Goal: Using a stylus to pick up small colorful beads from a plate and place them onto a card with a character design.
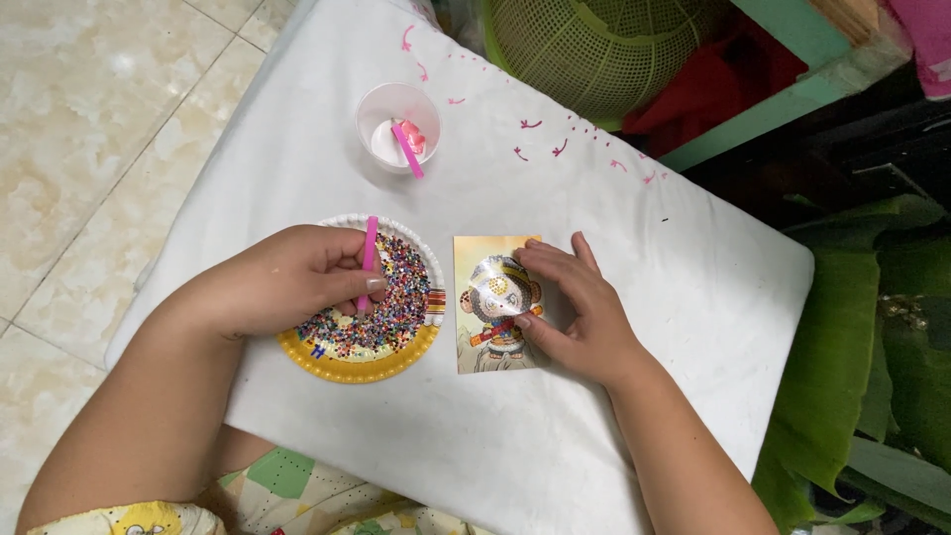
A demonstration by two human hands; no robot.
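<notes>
Hands at a white-covered counter (614,396): left hand (287,282) pinching a pink pen (368,260) upright over a plate of beads (371,312); right hand (580,312), fingers spread, pinning the picture card (475,267) flat just beside the plate.

Two pink pens are showing: one (368,260) over the bead plate (347,359), one (406,149) in the single white cup (376,114). One picture card (475,267) is lying beside the one plate.

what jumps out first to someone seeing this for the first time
The yellow-rimmed plate heaped with tiny multicoloured beads, left of centre on the white cloth, where the left hand holds a pink stick over it. Beside it, the right hand pins down a small picture card. Farther back sits a small white cup.
</notes>
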